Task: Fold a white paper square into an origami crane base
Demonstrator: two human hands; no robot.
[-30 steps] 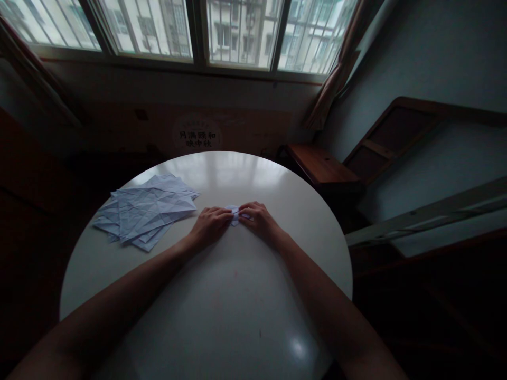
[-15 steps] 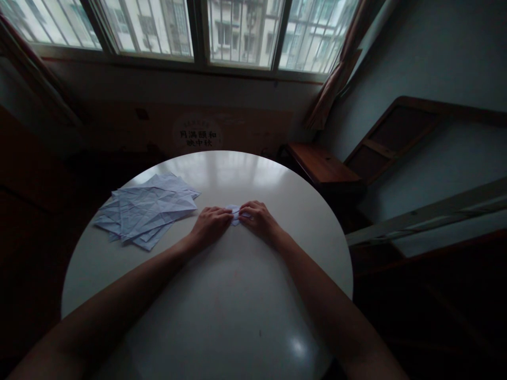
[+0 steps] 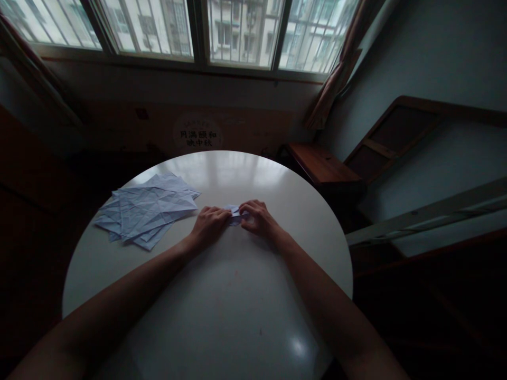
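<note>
A small folded piece of white paper (image 3: pixel 234 215) lies near the middle of the round white table (image 3: pixel 222 295), between my two hands. My left hand (image 3: pixel 209 222) is closed on its left side, the fingertips pressing on the paper. At the other side my right hand (image 3: pixel 257 217) pinches the paper, fingers curled and the thumb beneath them. Part of the paper is hidden under the fingers, so its full shape cannot be made out.
Several creased white sheets (image 3: pixel 154 208) are heaped at the table's left. Past the far right edge stands a wooden bench (image 3: pixel 325 163). A printed cardboard panel (image 3: pixel 245 121) leans under the window (image 3: pixel 241 31).
My right thumb has moved a little away from its fingers, and a flap of the paper now shows between the hands. My left hand has barely moved.
</note>
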